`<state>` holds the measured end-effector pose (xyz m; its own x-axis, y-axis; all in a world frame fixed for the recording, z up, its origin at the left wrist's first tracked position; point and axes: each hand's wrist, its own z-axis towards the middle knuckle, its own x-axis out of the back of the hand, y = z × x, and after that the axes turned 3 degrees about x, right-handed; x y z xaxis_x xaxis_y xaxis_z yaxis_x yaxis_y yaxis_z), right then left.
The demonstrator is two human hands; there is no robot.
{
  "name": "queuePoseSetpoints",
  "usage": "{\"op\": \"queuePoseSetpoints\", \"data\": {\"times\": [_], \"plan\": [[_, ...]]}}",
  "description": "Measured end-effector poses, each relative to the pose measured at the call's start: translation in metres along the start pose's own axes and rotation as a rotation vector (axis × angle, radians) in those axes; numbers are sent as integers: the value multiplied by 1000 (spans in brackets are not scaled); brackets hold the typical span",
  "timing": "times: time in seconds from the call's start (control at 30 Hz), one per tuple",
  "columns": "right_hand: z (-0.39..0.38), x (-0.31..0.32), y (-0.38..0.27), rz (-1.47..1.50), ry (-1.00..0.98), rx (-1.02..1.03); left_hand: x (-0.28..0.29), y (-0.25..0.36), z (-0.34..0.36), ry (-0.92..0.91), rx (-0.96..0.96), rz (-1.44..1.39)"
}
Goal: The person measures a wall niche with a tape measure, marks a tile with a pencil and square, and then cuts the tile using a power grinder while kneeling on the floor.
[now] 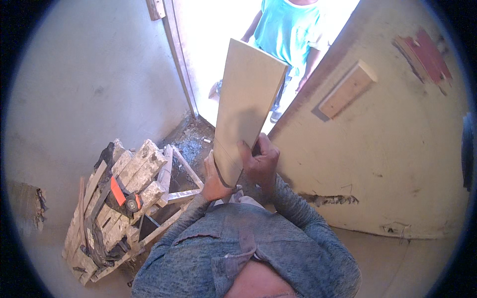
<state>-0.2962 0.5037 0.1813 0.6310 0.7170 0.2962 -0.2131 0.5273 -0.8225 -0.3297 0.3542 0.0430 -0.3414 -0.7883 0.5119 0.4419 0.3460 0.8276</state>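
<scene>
A long, pale wooden board (248,84) is upright in front of me, tilted slightly, with its wide face toward me. My left hand (216,180) grips its lower left edge. My right hand (260,161) grips the right edge near the lower part, thumb on the face. To the lower left, a worn, paint-spattered wooden stand (144,164) bears an orange tool (117,191), an orange-and-black tape measure (133,202) and dark straps or cloth.
A person in a turquoise shirt (283,30) stands in the bright doorway beyond the board. A yellowish door or panel (377,164), with a short wooden block (348,89) on it, is at the right. A pale wall (89,74) is at the left. Debris (191,136) lies on the floor.
</scene>
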Motion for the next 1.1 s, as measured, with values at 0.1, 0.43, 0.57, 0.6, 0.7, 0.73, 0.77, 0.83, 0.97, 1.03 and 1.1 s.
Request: {"op": "queuePoseSetpoints", "data": {"times": [0.1, 0.43, 0.57, 0.6, 0.7, 0.73, 0.77, 0.83, 0.97, 1.03, 1.1], "plan": [[37, -10, 10, 50, -21, 16, 4, -5, 32, 43, 21, 14], [125, -46, 58, 105, 24, 129, 15, -40, 138, -15, 111, -7], [162, -56, 64, 215, 145, 157, 20, -58, 179, -50, 12, -151], [167, -58, 67, 218, 156, 153, 22, -59, 187, -47, -5, -135], [180, -61, 81, 221, 219, 150, 27, -62, 212, -87, -80, -30], [185, -61, 84, 233, 242, 147, 30, -62, 220, -108, -107, 16], [191, -60, 86, 245, 265, 145, 33, -62, 229, -129, -135, 62], [207, -59, 83, 265, 298, 109, 35, -60, 246, -155, -173, 121], [243, -61, 87, 319, 329, 62, 36, -54, 277, -161, -154, 92], [266, -63, 91, 349, 377, 69, 38, -48, 295, -198, -144, 98], [288, -59, 106, 357, 358, 62, 34, -48, 317, -148, -183, 79]]}}
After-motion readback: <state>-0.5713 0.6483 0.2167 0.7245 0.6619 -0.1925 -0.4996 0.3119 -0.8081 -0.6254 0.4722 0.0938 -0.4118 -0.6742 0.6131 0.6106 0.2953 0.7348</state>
